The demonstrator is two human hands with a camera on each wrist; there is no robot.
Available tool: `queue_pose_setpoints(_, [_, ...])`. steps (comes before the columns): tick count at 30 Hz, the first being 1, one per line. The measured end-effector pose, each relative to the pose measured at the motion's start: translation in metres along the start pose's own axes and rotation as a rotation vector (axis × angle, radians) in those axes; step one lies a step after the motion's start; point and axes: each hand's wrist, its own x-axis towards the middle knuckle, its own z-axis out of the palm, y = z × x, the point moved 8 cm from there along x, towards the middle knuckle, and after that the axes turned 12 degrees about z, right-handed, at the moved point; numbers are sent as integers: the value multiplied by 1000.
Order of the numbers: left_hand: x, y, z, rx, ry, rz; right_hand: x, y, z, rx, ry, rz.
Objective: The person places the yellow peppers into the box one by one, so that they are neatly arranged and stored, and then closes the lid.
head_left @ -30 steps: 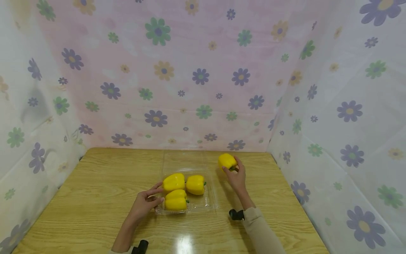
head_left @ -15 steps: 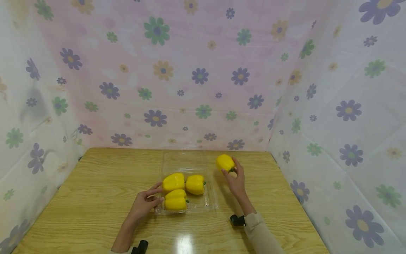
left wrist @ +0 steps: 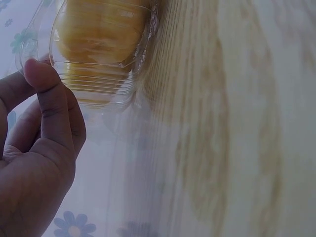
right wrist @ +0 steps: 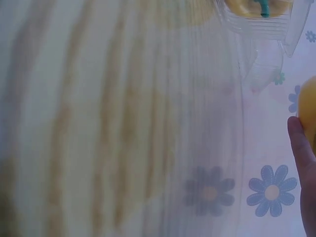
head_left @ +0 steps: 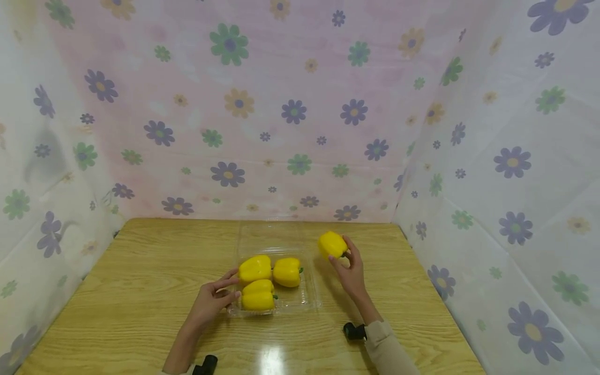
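Note:
My right hand [head_left: 350, 273] grips a yellow bell pepper [head_left: 332, 245] by its stem end, above the table to the right of a clear plastic clamshell container [head_left: 300, 299]. Part of that pepper [right wrist: 308, 111] and one finger show at the right edge of the right wrist view. Three more yellow bell peppers lie in the container: one at back left [head_left: 255, 268], one at front left [head_left: 258, 296], one at right [head_left: 287, 272]. With thumb and fingers, my left hand [left wrist: 47, 128] pinches the container's left rim [left wrist: 55, 61].
The container's clear lid [head_left: 269, 237] lies folded back behind its base. Under everything is a wood-grain table [head_left: 154, 281]. Flower-print cloth [head_left: 262, 104] hangs behind it and along both sides. A black wrist camera [head_left: 353, 331] sits by the right sleeve.
My right hand, with the bell pepper, has come slightly lower and nearer. My left hand and the peppers in the container keep their places; the head view has shifted a little.

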Motion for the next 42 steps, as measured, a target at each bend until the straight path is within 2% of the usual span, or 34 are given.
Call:
queue_pose_setpoints(4, [1,0,0,3,-11,4,0,3,1,41,-25,-27])
queue_pose_setpoints(11, [0,1,2,0,-20,2,4,28,4,55,-57,-65])
queue_pose_setpoints(22, [0,-1,0,5,2,-5,-4,21,12,62,-102,-122])
queue_pose_setpoints(36, [0,-1,-2,25,7,7,-17,3,25,86,-213,-207])
queue_pose_setpoints(42, [0,-3,-2,0,-2,2,-21,0,29,100,-258,-224])
